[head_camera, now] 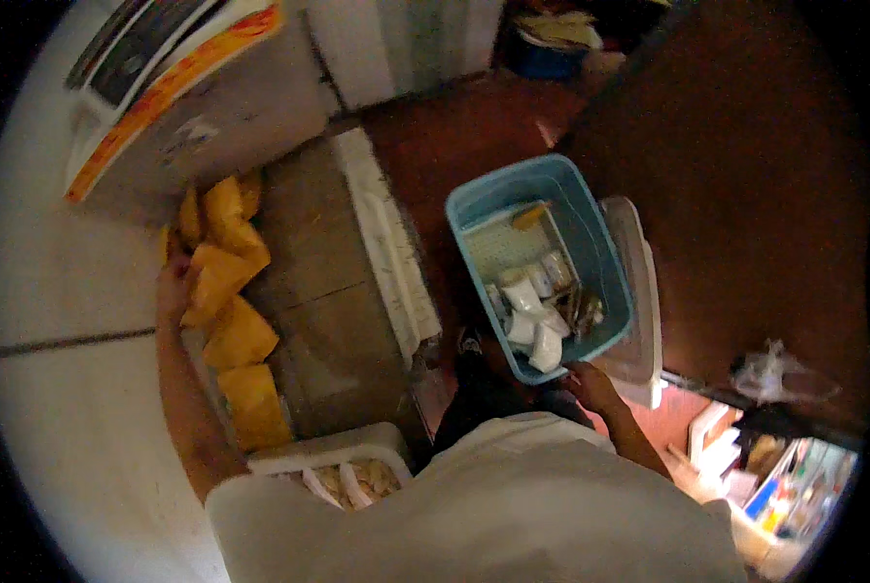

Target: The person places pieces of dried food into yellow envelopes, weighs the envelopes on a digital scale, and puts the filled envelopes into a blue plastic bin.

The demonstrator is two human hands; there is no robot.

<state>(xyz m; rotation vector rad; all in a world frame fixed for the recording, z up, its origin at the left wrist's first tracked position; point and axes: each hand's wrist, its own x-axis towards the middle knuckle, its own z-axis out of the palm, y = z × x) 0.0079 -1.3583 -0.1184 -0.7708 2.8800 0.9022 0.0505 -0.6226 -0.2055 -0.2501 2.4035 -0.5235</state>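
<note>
On the left, my left hand (178,277) is at the row of yellow packets (220,273), its fingers touching or behind one of them; its grip is too blurred to make out. My right hand (584,382) has its fingers on the near rim of a light blue plastic bin (613,270). Inside the bin lie several white wrapped packets (546,348), a yellow item (530,216) at the far end and some brownish things beside the packets. A whitish plastic lid (643,291) leans or lies along the bin's right side.
A white container (333,444) with pale contents sits close to my left side. A long white strip (387,240) separates the tan tiles from the red floor. Clear plastic (770,375) lies at right, above a box of mixed items (807,488). A blue tub (548,58) stands at the top.
</note>
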